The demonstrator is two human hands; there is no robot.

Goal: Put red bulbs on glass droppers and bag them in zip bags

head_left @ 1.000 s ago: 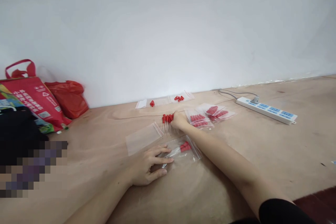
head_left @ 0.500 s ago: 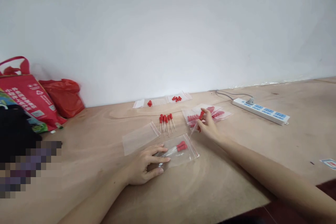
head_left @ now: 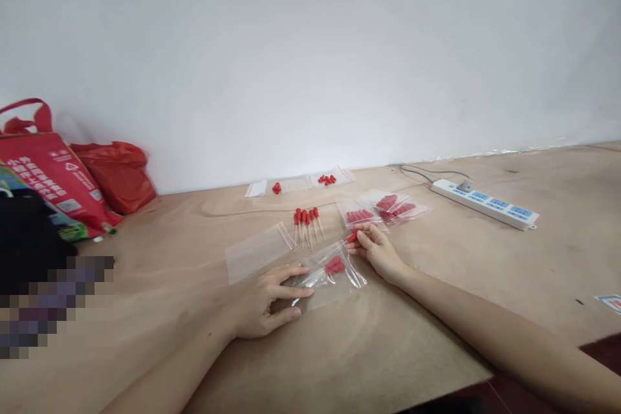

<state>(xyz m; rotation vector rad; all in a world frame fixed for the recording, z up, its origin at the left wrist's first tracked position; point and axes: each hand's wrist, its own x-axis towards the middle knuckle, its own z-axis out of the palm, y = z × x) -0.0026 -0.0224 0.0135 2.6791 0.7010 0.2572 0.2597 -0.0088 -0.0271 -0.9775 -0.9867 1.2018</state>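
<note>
My left hand (head_left: pixel 274 301) lies with its fingers spread on a clear zip bag (head_left: pixel 323 294), pressing it to the table. Inside this bag rest red-capped droppers (head_left: pixel 334 265), their glass ends toward my fingers. At the bag's zip end, my right hand (head_left: pixel 378 252) pinches a dropper by its red rubber bulb (head_left: pixel 352 237); its thin tube is hard to make out. Just behind the bag lies a row of several loose droppers (head_left: pixel 306 217) with red bulbs and slim glass tubes. An unfilled zip bag (head_left: pixel 259 252) lies left of them.
Filled zip bags (head_left: pixel 361 215) with red bulbs overlap behind my right hand. Near the wall sit more bags with small red bulbs (head_left: pixel 326 179). A white power strip (head_left: pixel 485 204) is on the right; a red shopping bag (head_left: pixel 58 181) and a red plastic bag (head_left: pixel 119 174) stand left.
My right hand has come down and left from the filled bags to the zip end of the bag, still pinching the dropper. My left hand has stayed in place.
</note>
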